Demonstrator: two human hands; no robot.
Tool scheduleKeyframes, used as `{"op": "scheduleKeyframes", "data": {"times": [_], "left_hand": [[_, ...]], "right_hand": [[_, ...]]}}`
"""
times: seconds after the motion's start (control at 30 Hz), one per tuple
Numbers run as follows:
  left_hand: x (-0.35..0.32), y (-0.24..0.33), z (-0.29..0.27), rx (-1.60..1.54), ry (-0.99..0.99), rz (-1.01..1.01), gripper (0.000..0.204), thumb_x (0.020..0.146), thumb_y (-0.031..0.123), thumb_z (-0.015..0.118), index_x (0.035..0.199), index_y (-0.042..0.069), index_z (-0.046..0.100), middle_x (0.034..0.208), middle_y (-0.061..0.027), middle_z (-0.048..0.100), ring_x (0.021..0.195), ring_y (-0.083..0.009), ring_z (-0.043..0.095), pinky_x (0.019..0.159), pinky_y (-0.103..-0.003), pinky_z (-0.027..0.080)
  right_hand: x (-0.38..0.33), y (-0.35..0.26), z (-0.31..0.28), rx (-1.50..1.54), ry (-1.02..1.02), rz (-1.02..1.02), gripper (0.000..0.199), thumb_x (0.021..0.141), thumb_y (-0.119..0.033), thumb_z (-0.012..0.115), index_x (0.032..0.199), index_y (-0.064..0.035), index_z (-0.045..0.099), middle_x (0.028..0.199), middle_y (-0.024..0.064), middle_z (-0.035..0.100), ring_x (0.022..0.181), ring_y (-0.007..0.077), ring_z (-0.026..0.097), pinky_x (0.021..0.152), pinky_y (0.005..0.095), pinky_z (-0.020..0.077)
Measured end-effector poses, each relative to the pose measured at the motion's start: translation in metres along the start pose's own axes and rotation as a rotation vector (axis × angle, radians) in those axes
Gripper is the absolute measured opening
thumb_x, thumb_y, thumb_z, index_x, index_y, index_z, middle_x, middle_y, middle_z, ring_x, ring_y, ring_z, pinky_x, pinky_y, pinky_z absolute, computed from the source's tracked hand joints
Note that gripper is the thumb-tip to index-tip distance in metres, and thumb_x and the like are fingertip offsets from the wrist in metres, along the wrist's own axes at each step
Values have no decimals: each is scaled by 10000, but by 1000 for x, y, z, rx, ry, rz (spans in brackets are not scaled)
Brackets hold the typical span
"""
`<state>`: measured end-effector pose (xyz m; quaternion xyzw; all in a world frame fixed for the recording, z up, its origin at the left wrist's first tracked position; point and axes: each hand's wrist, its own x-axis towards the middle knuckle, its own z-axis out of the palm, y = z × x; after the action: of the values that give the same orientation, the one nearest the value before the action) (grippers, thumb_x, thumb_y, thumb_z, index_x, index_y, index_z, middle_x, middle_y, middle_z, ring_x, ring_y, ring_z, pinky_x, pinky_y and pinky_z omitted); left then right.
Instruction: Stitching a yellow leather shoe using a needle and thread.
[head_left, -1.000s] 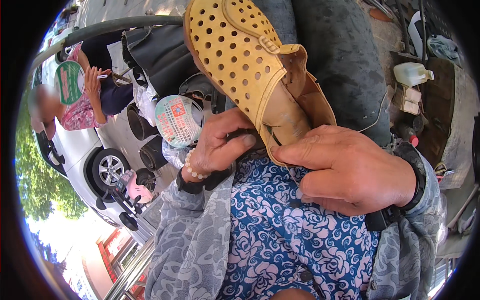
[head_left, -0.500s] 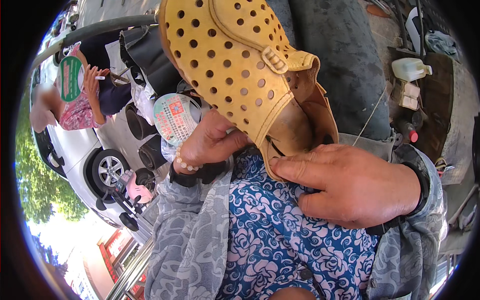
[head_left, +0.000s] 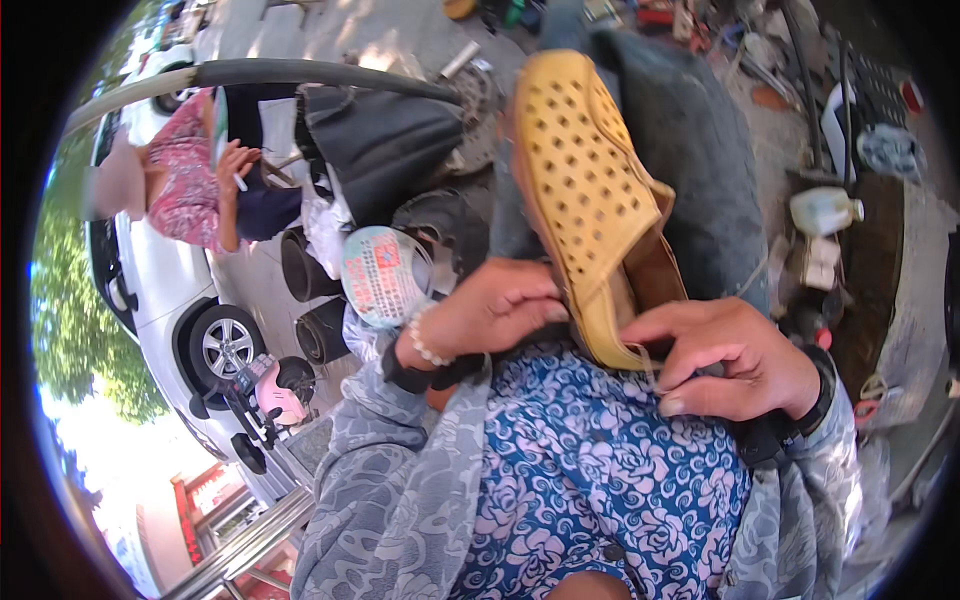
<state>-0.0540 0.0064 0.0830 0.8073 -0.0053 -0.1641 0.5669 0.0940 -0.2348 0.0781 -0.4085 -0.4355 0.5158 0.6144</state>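
A yellow leather shoe point(head_left: 590, 170) with rows of punched holes lies over my lap, its toe pointing away and its heel toward me. My right hand point(head_left: 735, 360) is at the back of the shoe opening, its curled fingers gripping the heel rim. A thin pale strand seems to show by those fingertips, too faint to be sure. Beside the sole edge near the heel, my left hand point(head_left: 495, 312) is closed in a pinch. What sits between its fingers is hidden. A beaded bracelet point(head_left: 430, 340) circles the left wrist.
Dark cloth point(head_left: 690, 150) lies under the shoe. To the left are a round printed fan point(head_left: 385, 275), a black bag point(head_left: 385, 130) and a seated person point(head_left: 185, 180). A plastic jug point(head_left: 825, 212) and a wooden box point(head_left: 905, 250) stand at the right.
The shoe has moved farther from me and looks smaller and more upright. My left hand has shifted right along its side. My right hand has curled its fingers at the heel rim.
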Motion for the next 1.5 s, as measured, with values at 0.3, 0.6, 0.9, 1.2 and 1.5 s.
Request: {"op": "scheduleKeyframes", "data": {"times": [0.3,0.6,0.9,1.2,1.5], "left_hand": [[-2,-1,7,85,-114,43,146,871,111,578,993,30,592,794,-151,605,720,-339,588,622,-357,449],[9,14,15,489,64,61,244,811,291,570,730,68,627,667,-144,621,642,-370,601,580,-461,478],[11,19,16,640,54,-23,300,830,331,558,703,63,600,653,-144,618,630,-364,604,556,-449,479],[-12,17,5,730,-64,144,345,845,196,524,1162,66,488,733,-143,598,646,-343,619,527,-428,482],[-30,38,11,993,-130,282,532,834,109,483,1354,129,376,743,-137,550,550,-281,610,420,-377,460]], "right_hand": [[-8,-4,-19,-796,753,-68,440,690,-73,695,1107,-29,562,1284,198,490,1213,317,470,979,418,399],[56,2,24,-1309,57,-301,664,621,-333,757,1205,-106,537,1048,68,635,1159,288,507,1048,509,248],[46,10,28,-1354,138,-231,610,607,-386,764,1099,-75,582,871,59,622,1102,303,507,1040,538,232],[54,13,32,-1459,175,-88,337,586,-368,745,791,-107,685,934,46,601,1124,289,456,1033,514,242],[36,7,32,-1366,185,-161,237,611,-312,703,766,-134,688,1010,43,589,1165,305,432,1026,513,246]]}}
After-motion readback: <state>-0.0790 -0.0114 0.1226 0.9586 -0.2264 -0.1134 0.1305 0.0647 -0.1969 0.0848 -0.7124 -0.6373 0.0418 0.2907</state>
